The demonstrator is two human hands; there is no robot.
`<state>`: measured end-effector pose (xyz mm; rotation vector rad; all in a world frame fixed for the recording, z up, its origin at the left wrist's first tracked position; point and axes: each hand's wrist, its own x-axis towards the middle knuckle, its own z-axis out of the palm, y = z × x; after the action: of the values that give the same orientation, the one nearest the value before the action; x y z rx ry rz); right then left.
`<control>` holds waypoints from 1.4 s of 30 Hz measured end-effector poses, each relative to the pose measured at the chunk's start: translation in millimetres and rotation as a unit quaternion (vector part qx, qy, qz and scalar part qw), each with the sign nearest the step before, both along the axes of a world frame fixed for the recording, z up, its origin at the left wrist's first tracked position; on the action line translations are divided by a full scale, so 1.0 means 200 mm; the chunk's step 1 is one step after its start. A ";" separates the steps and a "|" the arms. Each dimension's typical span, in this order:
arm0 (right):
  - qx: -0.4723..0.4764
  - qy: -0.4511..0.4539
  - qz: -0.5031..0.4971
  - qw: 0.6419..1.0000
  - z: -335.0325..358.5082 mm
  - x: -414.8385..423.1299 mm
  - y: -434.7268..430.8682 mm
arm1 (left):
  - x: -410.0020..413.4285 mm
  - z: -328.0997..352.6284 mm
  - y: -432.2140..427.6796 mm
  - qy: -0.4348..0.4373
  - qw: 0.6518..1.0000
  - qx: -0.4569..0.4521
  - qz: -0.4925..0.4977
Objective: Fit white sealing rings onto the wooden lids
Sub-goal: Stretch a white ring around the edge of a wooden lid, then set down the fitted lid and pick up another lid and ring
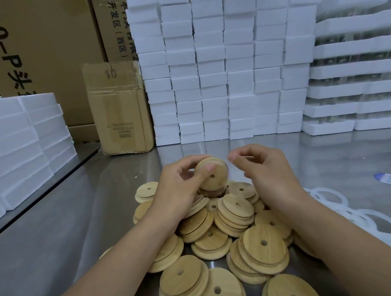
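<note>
Left fingers [210, 168] grip a wooden lid [213, 178] — right fingers' [235, 158] hold unclear — carton [120, 107] marked "10".

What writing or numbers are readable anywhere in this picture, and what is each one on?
"4.0-P头" on the large cardboard box at the left.
"科技有限公" on the same box, cut off below.
"开发区(西区)" on the second cardboard box, top cut off.
"10" on the small carton.
The printed label lower on that carton is too small to read.
The blue sticker is too blurred to read.
</note>
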<state>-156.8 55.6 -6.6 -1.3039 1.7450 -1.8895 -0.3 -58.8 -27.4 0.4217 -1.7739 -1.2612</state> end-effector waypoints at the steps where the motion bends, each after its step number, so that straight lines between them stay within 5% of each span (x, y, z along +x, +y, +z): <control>1: -0.004 -0.032 -0.012 0.999 0.00 -0.02 0.00 | 0.01 0.00 -0.01 0.008 1.000 0.011 0.011; 5: -0.013 -0.087 -0.044 0.995 0.02 -0.05 0.03 | 0.02 -0.02 -0.03 0.035 0.998 0.046 0.017; 12: 0.067 0.035 0.030 0.997 -0.02 0.02 0.00 | -0.01 -0.03 -0.01 0.035 0.999 0.039 -0.015; 18: 0.073 0.089 -0.007 0.993 -0.02 0.01 0.00 | -0.01 -0.02 0.00 0.033 0.999 0.034 -0.011; 26: -0.189 -0.074 -0.223 0.954 0.27 -0.26 0.23 | 0.00 0.00 0.02 0.020 0.998 0.049 0.022; 34: 0.125 -0.082 -0.278 0.949 0.04 -0.95 0.55 | -0.02 -0.02 -0.01 -0.029 0.999 0.020 0.031; 37: 0.240 0.021 -0.320 0.916 -0.15 -1.03 0.59 | -0.03 -0.02 -0.02 -0.027 0.999 0.014 0.039; 42: 0.263 0.194 -0.323 0.888 -0.19 -1.00 0.54 | -0.01 0.00 0.00 -0.061 0.993 -0.080 0.057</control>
<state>-356.0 163.8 -43.6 -0.9923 2.9229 -1.2513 -2.1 -58.9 -28.1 0.5096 -1.9092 -1.0238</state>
